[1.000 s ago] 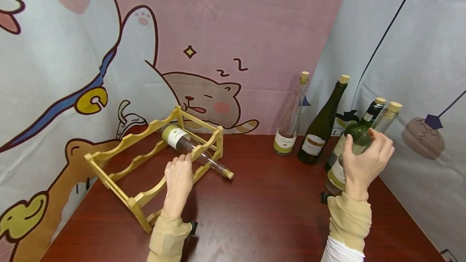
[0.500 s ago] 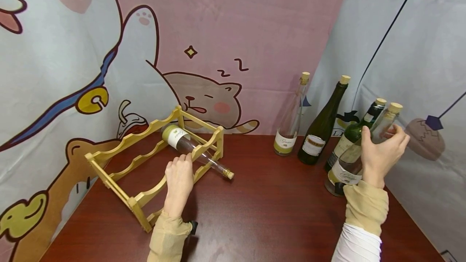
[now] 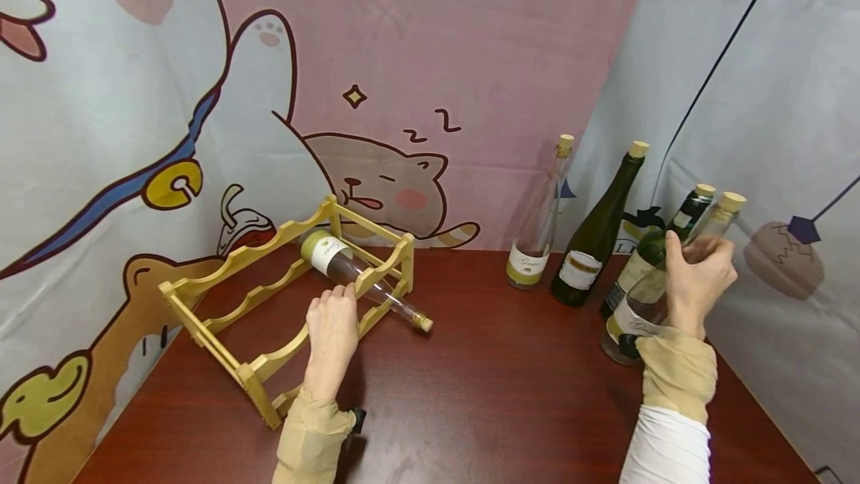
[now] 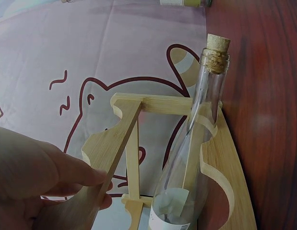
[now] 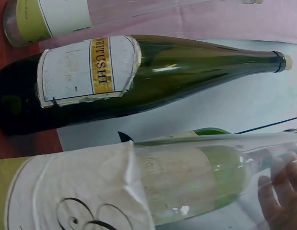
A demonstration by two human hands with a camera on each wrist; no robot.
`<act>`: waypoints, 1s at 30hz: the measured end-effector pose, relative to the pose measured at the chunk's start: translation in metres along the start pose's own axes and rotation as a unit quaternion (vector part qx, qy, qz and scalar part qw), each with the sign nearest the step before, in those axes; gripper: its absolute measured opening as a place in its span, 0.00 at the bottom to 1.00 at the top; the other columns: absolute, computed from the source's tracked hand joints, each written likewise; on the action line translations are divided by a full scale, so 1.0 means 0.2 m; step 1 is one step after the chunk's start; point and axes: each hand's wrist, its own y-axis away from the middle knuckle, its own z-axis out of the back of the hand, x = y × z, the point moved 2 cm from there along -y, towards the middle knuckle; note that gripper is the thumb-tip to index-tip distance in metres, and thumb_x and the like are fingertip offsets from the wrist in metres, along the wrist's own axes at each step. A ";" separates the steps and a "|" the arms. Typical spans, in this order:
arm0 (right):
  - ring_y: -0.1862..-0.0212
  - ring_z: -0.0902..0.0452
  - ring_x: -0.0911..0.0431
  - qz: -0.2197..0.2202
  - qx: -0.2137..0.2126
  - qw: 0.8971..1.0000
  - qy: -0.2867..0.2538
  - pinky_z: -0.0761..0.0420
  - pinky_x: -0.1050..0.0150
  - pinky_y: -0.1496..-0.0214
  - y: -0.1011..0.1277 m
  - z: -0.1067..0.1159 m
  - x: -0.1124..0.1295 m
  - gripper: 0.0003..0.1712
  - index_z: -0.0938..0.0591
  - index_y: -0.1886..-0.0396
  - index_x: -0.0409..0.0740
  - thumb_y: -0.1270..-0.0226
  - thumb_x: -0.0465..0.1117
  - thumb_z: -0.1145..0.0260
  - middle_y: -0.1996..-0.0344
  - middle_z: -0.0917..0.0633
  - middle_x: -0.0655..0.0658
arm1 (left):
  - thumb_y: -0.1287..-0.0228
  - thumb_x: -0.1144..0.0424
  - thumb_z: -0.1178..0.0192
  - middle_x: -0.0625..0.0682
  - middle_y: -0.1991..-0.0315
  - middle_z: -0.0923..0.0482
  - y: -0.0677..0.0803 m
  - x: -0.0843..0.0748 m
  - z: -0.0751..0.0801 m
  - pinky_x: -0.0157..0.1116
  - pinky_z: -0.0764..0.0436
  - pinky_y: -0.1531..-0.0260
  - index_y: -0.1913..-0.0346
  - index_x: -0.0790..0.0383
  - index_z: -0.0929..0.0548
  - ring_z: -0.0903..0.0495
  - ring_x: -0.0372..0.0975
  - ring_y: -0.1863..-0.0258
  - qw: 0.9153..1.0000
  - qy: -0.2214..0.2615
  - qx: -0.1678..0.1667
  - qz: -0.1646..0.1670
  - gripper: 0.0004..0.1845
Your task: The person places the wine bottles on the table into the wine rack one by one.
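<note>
My left hand point(image 3: 334, 323) grips the near upper rail of a wooden wine rack point(image 3: 274, 361); the left wrist view shows the thumb point(image 4: 93, 175) on the rail. A corked clear wine bottle point(image 3: 327, 252) lies in the rack, its neck poking out over the table. At the right, my right hand point(image 3: 702, 278) curls round the upper part of another clear corked wine bottle point(image 3: 631, 320), which leans slightly. Through its glass, the right wrist view shows some of the fingers point(image 5: 278, 184). A green wine bottle point(image 3: 628, 282) stands close behind, partly covered.
A dark green bottle point(image 3: 594, 237) and a clear bottle point(image 3: 528, 261) stand upright farther back, both corked. The reddish-brown table point(image 3: 484, 394) meets a cartoon-printed cloth point(image 3: 524, 58) at the back and sides.
My right hand first moved right round the clear bottle, then slightly back left as its fingers closed in on the glass. The left hand and rack stay in place.
</note>
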 end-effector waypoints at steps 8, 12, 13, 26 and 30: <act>0.76 0.40 0.76 0.039 -0.023 0.999 -0.018 0.41 0.77 0.67 0.00 -0.01 -0.02 0.18 0.36 0.77 0.69 0.44 0.51 0.33 0.82 0.34 0.69 | 0.54 0.75 0.39 0.59 0.73 0.19 0.00 -0.01 0.00 0.45 0.26 0.72 0.62 0.69 0.17 0.21 0.52 0.73 1.000 -0.001 -0.001 -0.004 0.12; 0.77 0.41 0.76 0.059 -0.029 0.998 -0.023 0.42 0.78 0.67 0.01 -0.01 -0.01 0.17 0.36 0.79 0.69 0.44 0.49 0.34 0.83 0.35 0.70 | 0.54 0.75 0.40 0.59 0.73 0.19 0.00 -0.01 0.00 0.44 0.26 0.72 0.62 0.69 0.17 0.21 0.52 0.73 1.000 -0.003 -0.004 -0.004 0.12; 0.77 0.42 0.76 0.064 -0.030 0.997 -0.025 0.42 0.78 0.67 0.01 -0.01 -0.01 0.17 0.35 0.79 0.69 0.44 0.48 0.34 0.83 0.35 0.70 | 0.54 0.75 0.39 0.59 0.73 0.19 0.00 0.00 0.00 0.44 0.26 0.72 0.62 0.69 0.17 0.21 0.52 0.73 1.000 -0.003 -0.006 -0.004 0.12; 0.77 0.42 0.78 0.084 -0.049 0.994 -0.041 0.42 0.79 0.65 0.05 -0.02 0.04 0.20 0.35 0.80 0.69 0.46 0.39 0.36 0.84 0.35 0.72 | 0.53 0.75 0.40 0.60 0.73 0.19 0.00 0.00 0.00 0.45 0.26 0.72 0.61 0.69 0.17 0.21 0.52 0.73 1.000 0.001 -0.008 -0.002 0.13; 0.79 0.42 0.79 0.070 -0.066 0.994 -0.056 0.42 0.80 0.67 0.07 -0.01 0.07 0.21 0.35 0.82 0.66 0.48 0.35 0.36 0.85 0.34 0.70 | 0.53 0.75 0.40 0.60 0.72 0.18 0.00 0.00 0.00 0.45 0.26 0.72 0.61 0.69 0.17 0.21 0.52 0.73 1.000 0.003 -0.006 -0.003 0.13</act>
